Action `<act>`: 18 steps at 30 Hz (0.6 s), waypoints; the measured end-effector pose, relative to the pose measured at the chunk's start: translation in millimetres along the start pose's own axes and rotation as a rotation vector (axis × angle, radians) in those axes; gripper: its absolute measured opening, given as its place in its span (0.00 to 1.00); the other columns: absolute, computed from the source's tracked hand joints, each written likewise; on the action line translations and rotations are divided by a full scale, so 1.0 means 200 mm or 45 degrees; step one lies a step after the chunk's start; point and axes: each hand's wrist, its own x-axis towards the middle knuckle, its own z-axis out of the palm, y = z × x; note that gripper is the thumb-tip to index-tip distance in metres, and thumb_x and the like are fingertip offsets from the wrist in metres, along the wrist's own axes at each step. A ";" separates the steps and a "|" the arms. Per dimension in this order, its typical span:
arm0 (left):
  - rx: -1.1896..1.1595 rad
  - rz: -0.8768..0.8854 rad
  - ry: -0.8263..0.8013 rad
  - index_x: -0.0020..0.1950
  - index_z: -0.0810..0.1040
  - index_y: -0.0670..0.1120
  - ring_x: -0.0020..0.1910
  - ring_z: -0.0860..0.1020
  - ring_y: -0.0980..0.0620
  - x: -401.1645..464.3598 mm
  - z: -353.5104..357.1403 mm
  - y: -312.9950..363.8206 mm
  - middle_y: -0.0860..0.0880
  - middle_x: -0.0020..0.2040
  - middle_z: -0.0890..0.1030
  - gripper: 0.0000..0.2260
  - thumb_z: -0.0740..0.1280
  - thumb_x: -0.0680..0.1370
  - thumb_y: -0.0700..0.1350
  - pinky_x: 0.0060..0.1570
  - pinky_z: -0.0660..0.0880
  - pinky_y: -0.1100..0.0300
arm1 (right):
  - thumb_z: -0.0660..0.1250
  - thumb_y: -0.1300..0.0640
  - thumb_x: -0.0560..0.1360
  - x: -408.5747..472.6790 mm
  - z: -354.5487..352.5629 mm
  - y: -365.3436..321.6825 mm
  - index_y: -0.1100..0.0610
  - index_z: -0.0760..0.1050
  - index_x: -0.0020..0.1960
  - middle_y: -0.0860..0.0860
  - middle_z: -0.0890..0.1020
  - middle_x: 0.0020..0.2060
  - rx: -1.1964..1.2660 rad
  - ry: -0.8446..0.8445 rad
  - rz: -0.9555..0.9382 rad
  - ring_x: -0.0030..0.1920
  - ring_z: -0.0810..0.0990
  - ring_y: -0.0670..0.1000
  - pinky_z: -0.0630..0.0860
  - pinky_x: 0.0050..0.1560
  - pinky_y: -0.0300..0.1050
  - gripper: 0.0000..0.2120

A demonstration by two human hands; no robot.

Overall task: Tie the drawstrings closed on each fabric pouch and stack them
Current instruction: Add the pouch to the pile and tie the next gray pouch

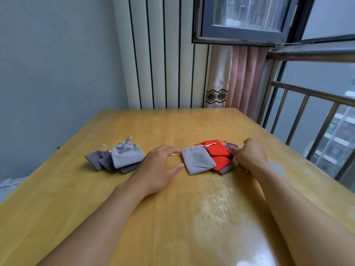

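A light grey pouch (197, 160) lies flat in the middle of the wooden table (172, 217), its white drawstring pointing left. My left hand (159, 167) reaches toward it with fingers spread, index near the string and thumb near the pouch's lower corner. Behind it lie two red pouches (217, 148) and a dark grey pouch (229, 145). My right hand (249, 154) rests curled on this pile's right side, fingers over the dark grey pouch; what it holds is hidden. At the left lies a heap of tied grey pouches (119, 158), the light grey one on top.
A grey fabric piece (276, 167) peeks out beside my right forearm. The table meets a white radiator (163, 54) and a pink curtain (244, 77) at the back. A window with a metal railing (311, 104) runs along the right edge.
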 end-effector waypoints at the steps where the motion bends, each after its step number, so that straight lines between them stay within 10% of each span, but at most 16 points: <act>1: -0.002 -0.009 -0.020 0.65 0.77 0.55 0.62 0.74 0.60 0.00 0.00 0.00 0.60 0.63 0.77 0.18 0.70 0.76 0.54 0.64 0.70 0.61 | 0.69 0.46 0.77 0.01 0.01 0.00 0.63 0.73 0.43 0.57 0.82 0.32 -0.021 0.000 0.013 0.33 0.81 0.58 0.81 0.38 0.53 0.19; 11: -0.181 -0.068 0.057 0.66 0.76 0.54 0.62 0.74 0.62 0.00 0.03 0.01 0.58 0.63 0.77 0.19 0.70 0.76 0.54 0.62 0.69 0.66 | 0.70 0.56 0.77 -0.09 -0.08 -0.15 0.54 0.78 0.50 0.52 0.82 0.48 0.439 0.695 -0.574 0.50 0.79 0.51 0.76 0.52 0.49 0.03; 14: -0.600 -0.181 0.192 0.68 0.72 0.54 0.62 0.75 0.61 0.02 0.02 0.06 0.58 0.64 0.76 0.24 0.72 0.74 0.56 0.61 0.75 0.60 | 0.72 0.58 0.76 -0.21 -0.08 -0.25 0.56 0.79 0.48 0.46 0.83 0.41 0.710 0.506 -0.736 0.40 0.80 0.40 0.76 0.45 0.36 0.03; 18: -1.088 -0.288 0.148 0.65 0.74 0.49 0.50 0.82 0.53 0.04 -0.02 0.10 0.47 0.61 0.79 0.25 0.75 0.72 0.55 0.45 0.79 0.59 | 0.73 0.65 0.73 -0.36 0.01 -0.33 0.61 0.80 0.44 0.52 0.84 0.35 1.217 -0.342 -0.734 0.34 0.80 0.46 0.76 0.39 0.38 0.02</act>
